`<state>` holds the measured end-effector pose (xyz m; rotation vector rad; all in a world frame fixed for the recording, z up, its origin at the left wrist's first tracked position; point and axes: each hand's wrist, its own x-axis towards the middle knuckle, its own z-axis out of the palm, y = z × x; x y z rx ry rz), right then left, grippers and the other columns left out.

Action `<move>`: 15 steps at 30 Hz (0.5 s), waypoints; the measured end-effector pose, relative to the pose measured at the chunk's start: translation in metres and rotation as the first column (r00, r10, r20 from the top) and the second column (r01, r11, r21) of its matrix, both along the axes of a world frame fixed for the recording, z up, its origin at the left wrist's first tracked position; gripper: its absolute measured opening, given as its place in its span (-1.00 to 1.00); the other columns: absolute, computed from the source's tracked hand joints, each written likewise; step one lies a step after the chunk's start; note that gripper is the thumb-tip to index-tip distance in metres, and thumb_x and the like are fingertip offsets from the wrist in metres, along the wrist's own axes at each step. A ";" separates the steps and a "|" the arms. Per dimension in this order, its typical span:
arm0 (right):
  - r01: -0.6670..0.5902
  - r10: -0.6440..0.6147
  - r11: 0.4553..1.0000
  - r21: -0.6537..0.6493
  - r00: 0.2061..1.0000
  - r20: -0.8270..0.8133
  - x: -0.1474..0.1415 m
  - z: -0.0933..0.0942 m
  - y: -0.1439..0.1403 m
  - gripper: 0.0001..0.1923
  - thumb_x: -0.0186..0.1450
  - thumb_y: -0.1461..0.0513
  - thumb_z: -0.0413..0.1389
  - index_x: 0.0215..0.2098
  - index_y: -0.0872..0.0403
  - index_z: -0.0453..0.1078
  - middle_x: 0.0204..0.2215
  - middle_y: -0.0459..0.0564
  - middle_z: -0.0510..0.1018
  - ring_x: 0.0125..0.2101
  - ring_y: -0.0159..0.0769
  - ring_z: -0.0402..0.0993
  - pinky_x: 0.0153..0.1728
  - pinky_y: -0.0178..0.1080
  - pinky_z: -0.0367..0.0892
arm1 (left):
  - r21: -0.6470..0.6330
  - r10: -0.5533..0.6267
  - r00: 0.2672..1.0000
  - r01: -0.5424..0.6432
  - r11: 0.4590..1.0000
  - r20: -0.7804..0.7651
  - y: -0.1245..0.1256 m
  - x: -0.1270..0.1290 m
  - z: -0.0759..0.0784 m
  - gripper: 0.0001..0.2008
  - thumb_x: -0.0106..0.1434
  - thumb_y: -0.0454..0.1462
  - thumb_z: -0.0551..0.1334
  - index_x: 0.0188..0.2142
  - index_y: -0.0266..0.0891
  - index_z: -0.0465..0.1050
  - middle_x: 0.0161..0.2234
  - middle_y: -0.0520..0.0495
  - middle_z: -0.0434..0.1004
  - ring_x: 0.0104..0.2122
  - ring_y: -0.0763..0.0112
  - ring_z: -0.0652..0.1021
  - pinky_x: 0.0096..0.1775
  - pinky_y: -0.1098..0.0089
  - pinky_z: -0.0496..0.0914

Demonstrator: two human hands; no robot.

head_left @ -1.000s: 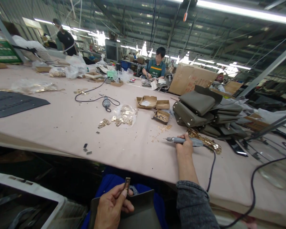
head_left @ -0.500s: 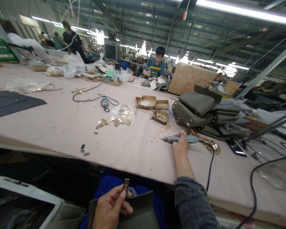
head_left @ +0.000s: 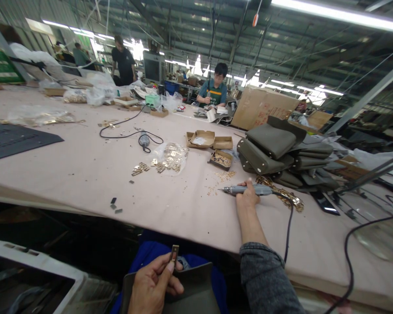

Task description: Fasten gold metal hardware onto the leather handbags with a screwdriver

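My left hand [head_left: 153,283], low in front of me, pinches a small gold metal plate [head_left: 174,252] with a slot in it. Behind and below that hand lies a dark olive bag piece [head_left: 196,288] on my lap. Out over the table, my right hand [head_left: 248,195] is wrapped round a grey corded electric screwdriver [head_left: 263,190]. Its tip points left, at tiny gold screws [head_left: 212,189] scattered on the cloth. A small box [head_left: 221,160] full of such screws stands just beyond.
Olive bags [head_left: 271,144] are piled at the right, with gold hardware [head_left: 290,200] and a phone [head_left: 325,203] near them. Plastic-bagged gold plates [head_left: 172,159] lie mid-table. A second corded tool [head_left: 144,140] rests behind. A co-worker [head_left: 214,89] sits opposite.
My hands have hardly moved; the plate and screwdriver are still in them. In the background, a standing person in black has shifted to the right.
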<state>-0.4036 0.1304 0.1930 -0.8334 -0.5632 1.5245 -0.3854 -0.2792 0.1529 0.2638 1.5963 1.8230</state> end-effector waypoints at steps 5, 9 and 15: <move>0.078 -0.079 0.997 -0.023 0.996 -0.034 0.003 0.001 0.000 -0.61 0.25 0.34 0.31 -0.35 0.01 0.12 -0.48 -0.25 0.44 -0.62 -0.53 0.34 -0.60 -0.42 0.46 | 0.010 -0.002 1.000 0.002 1.000 -0.006 0.000 0.000 -0.001 -0.50 0.21 0.07 0.38 -0.11 -0.33 0.61 -0.37 -0.22 0.68 -0.57 0.27 0.62 -0.52 0.41 0.50; 0.077 -0.078 0.997 -0.023 0.996 -0.035 0.004 0.001 -0.001 -0.58 0.23 0.32 0.35 -0.35 0.01 0.12 -0.48 -0.25 0.45 -0.63 -0.52 0.34 -0.61 -0.42 0.45 | -0.003 0.003 1.000 -0.003 1.000 -0.003 0.000 0.000 0.003 -0.50 0.20 0.08 0.39 -0.13 -0.32 0.63 -0.44 -0.19 0.66 -0.57 0.27 0.62 -0.51 0.42 0.50; 0.064 -0.065 0.998 -0.015 0.997 -0.046 0.007 0.002 -0.003 -0.58 0.22 0.28 0.36 -0.36 0.02 0.14 -0.49 -0.25 0.44 -0.63 -0.52 0.33 -0.60 -0.40 0.45 | 0.001 0.013 1.000 -0.013 1.000 -0.005 0.000 0.000 0.005 -0.51 0.17 0.09 0.40 -0.18 -0.31 0.64 -0.45 -0.19 0.66 -0.59 0.28 0.61 -0.53 0.43 0.49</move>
